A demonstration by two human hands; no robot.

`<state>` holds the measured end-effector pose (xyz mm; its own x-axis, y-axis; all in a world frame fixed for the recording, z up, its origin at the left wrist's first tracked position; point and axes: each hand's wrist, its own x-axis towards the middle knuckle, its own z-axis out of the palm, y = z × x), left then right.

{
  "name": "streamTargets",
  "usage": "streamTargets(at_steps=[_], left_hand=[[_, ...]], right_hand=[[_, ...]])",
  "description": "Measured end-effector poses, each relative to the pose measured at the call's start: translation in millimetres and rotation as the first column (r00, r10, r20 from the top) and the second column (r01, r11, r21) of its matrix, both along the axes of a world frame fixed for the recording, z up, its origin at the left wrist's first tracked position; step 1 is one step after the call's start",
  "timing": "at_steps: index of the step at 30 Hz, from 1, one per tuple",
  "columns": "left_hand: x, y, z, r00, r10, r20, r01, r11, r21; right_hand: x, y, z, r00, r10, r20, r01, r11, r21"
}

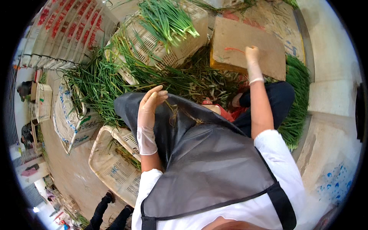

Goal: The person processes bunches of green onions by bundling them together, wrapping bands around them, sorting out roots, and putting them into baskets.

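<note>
Red strand (234,49) reaches your right hand (252,56), fingers curled closed, grip unclear; your left hand (150,102) half-open over apron (214,161), can't tell if holding anything.

Red characters (75,26) are being displayed across stacked white crates (78,55), far left; blue and green print (83,120) is being carried by the whitish sack (63,115), left.

A crate (182,53) (pale, slotted) carries green stalks (166,21)
</note>
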<state>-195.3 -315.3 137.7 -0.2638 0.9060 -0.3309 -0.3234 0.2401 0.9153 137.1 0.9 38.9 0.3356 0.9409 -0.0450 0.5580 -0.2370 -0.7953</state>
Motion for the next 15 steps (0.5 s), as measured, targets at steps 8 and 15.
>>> streamTargets(at_steps=[8,15], left_hand=[[-2,23,-3,0.993,-0.097,0.071,0.096,0.995,0.018],[-33,17,-19,0.992,-0.062,0.108,0.071,0.994,-0.088]], right_hand=[[-273,-28,37,0.565,0.683,0.463,-0.702,0.693,-0.165],[-265,-5,54,0.692,0.683,0.234,-0.678,0.726,-0.112]])
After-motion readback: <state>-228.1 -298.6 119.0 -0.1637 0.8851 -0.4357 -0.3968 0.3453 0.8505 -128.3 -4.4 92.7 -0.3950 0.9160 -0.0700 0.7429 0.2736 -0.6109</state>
